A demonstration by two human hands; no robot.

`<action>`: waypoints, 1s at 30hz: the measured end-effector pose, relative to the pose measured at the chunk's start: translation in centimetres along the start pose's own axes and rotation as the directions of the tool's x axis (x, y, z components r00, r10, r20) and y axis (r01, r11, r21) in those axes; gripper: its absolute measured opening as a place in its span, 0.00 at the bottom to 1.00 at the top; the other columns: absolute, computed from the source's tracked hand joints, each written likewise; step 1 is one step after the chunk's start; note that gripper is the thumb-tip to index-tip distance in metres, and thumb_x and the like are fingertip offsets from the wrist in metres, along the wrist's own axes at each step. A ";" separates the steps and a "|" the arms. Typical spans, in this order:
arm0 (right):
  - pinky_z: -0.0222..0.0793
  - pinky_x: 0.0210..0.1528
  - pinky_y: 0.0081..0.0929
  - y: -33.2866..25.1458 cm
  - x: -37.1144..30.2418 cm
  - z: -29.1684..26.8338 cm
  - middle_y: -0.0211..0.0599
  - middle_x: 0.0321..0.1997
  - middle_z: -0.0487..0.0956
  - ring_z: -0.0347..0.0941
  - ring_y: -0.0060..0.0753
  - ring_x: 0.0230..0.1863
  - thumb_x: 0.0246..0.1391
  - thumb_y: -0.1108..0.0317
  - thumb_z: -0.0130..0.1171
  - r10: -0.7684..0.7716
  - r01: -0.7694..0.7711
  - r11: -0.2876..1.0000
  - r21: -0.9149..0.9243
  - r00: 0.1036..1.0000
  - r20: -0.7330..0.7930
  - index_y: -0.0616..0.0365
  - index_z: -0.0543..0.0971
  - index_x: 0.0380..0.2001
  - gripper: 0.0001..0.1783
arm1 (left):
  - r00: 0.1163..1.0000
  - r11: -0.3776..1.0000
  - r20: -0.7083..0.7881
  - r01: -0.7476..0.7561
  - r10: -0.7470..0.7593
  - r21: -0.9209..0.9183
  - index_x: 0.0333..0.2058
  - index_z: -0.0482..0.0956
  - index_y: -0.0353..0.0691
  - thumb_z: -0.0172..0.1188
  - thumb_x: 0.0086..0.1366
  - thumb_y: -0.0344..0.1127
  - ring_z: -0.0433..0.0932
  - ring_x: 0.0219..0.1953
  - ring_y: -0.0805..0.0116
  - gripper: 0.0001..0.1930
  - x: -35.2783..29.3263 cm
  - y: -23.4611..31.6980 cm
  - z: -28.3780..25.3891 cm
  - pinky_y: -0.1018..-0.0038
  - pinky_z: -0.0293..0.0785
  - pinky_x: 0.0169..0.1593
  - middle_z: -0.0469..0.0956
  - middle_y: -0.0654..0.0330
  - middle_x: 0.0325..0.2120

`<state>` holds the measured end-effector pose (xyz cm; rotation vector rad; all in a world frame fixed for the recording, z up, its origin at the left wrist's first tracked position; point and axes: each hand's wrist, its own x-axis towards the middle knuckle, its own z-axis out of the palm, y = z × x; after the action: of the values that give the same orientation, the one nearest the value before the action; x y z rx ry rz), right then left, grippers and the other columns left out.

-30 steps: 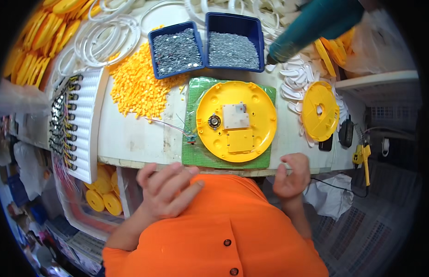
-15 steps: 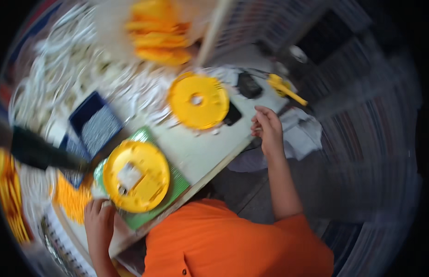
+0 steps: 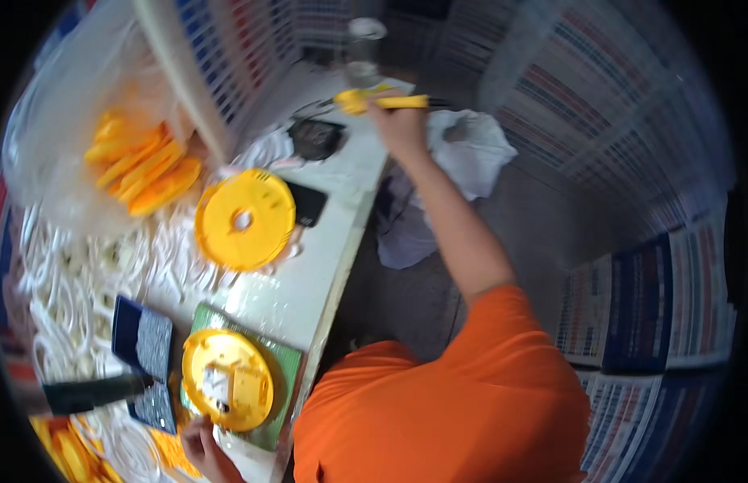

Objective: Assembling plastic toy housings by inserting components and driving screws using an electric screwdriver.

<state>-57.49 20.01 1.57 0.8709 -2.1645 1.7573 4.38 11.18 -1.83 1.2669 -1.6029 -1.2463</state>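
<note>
In the head view the two hands are well apart. The right hand (image 3: 400,129) is at the far end of the table (image 3: 326,266), its fingers over a yellow tool (image 3: 412,102); whether they are closed round it I cannot tell. The left hand (image 3: 202,447), fingers bent, is just beside the lower rim of a round yellow shell (image 3: 252,410); whether it holds anything is too small to tell. The shell lies open side up on a green mat (image 3: 287,370), with a white box (image 3: 217,381) inside it. Next to the mat are two dark blue bins: the upper bin (image 3: 126,326) holds many small grey metal pieces, and the lower bin (image 3: 152,405), partly behind a dark power driver (image 3: 96,394), holds grey pieces too. Loose orange-yellow bits (image 3: 169,451) lie near the lower one. A clear plastic bag (image 3: 56,153) at the upper left contains curved yellow parts (image 3: 144,169). Near the right hand stands a see-through jar (image 3: 363,60) with a pale top, its contents too blurred to tell. A yellow disc (image 3: 257,211) lies between bag and phone (image 3: 309,205).
</note>
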 end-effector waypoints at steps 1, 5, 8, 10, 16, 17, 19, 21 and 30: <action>0.74 0.42 0.29 -0.1 -0.6 -1.5 0.36 0.35 0.83 0.79 0.30 0.36 0.58 0.69 0.66 -0.100 0.097 0.995 -0.038 0.991 -0.090 0.61 0.82 0.34 0.06 | 1.000 1.000 0.002 -0.017 0.017 -0.026 0.37 0.76 0.35 0.61 0.64 0.24 0.76 0.43 0.61 0.04 0.3 0.1 1.0 0.67 0.72 0.53 0.78 0.54 0.36; 0.70 0.32 0.19 -4.2 -4.7 -3.8 0.34 0.35 0.79 0.73 0.19 0.28 0.65 0.70 0.59 -0.031 0.061 0.950 0.306 0.994 -0.101 0.63 0.78 0.47 0.11 | 0.987 0.950 0.013 -0.155 0.157 0.272 0.34 0.78 0.36 0.66 0.58 0.21 0.78 0.34 0.57 0.07 -2.7 2.9 3.7 0.69 0.72 0.47 0.79 0.55 0.31; 0.71 0.33 0.22 -7.0 -9.7 -3.3 0.40 0.45 0.79 0.72 0.21 0.30 0.66 0.68 0.51 0.075 -0.114 0.865 0.489 0.992 0.099 0.67 0.75 0.58 0.21 | 0.856 0.698 0.339 -0.515 0.389 0.498 0.31 0.79 0.40 0.68 0.54 0.22 0.77 0.33 0.55 0.08 -2.3 3.3 5.4 0.64 0.70 0.46 0.78 0.57 0.29; 0.71 0.34 0.24 -7.5 -14.0 -2.7 0.39 0.38 0.77 0.71 0.23 0.28 0.64 0.66 0.51 0.033 -0.172 0.869 0.463 0.956 0.291 0.71 0.73 0.60 0.25 | 0.815 0.615 0.381 -0.579 0.436 0.535 0.32 0.79 0.43 0.70 0.54 0.25 0.76 0.33 0.56 0.09 -2.2 3.2 6.9 0.60 0.68 0.48 0.78 0.60 0.30; 0.70 0.29 0.22 -12.2 -22.4 1.4 0.32 0.25 0.74 0.72 0.22 0.24 0.58 0.66 0.58 -0.111 -0.366 0.808 0.461 0.674 0.731 0.70 0.75 0.53 0.23 | 0.859 0.644 0.261 -0.504 0.440 0.575 0.34 0.81 0.48 0.70 0.56 0.31 0.79 0.38 0.65 0.08 -4.4 2.6 7.5 0.56 0.65 0.62 0.80 0.67 0.33; 0.70 0.29 0.22 -12.3 -23.0 2.0 0.33 0.25 0.75 0.72 0.22 0.24 0.58 0.67 0.58 -0.164 -0.335 0.814 0.476 0.653 0.739 0.70 0.75 0.52 0.22 | 0.861 0.645 0.247 -0.499 0.444 0.580 0.34 0.80 0.48 0.70 0.56 0.30 0.80 0.38 0.65 0.09 -4.8 2.2 7.6 0.54 0.63 0.64 0.80 0.67 0.33; 0.72 0.29 0.23 -12.4 -23.6 2.6 0.37 0.24 0.77 0.74 0.24 0.23 0.59 0.67 0.58 -0.250 -0.282 0.828 0.485 0.589 0.769 0.70 0.75 0.51 0.20 | 0.861 0.636 0.207 -0.487 0.465 0.598 0.34 0.80 0.48 0.69 0.57 0.28 0.80 0.38 0.66 0.08 -5.5 1.4 7.7 0.52 0.61 0.65 0.81 0.67 0.34; 0.73 0.30 0.22 -12.3 -24.1 2.6 0.37 0.26 0.76 0.74 0.24 0.25 0.60 0.64 0.58 -0.258 -0.254 0.855 0.451 0.547 0.796 0.69 0.73 0.52 0.22 | 0.867 0.636 0.166 -0.463 0.469 0.618 0.34 0.80 0.49 0.67 0.57 0.29 0.80 0.38 0.67 0.08 -5.1 1.0 7.6 0.52 0.61 0.65 0.80 0.68 0.34; 0.75 0.32 0.22 -14.0 -24.8 3.4 0.39 0.31 0.74 0.74 0.27 0.25 0.57 0.68 0.53 -0.228 -0.219 0.890 0.401 0.547 0.805 0.63 0.69 0.47 0.16 | 0.908 0.748 -0.066 -0.298 0.414 0.594 0.34 0.80 0.47 0.69 0.59 0.31 0.80 0.39 0.66 0.06 -2.9 1.8 6.6 0.56 0.63 0.60 0.79 0.66 0.32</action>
<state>-29.08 22.83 -0.70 2.2665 -2.1539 2.1666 -1.53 15.67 -1.81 1.2855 -2.0340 -0.3803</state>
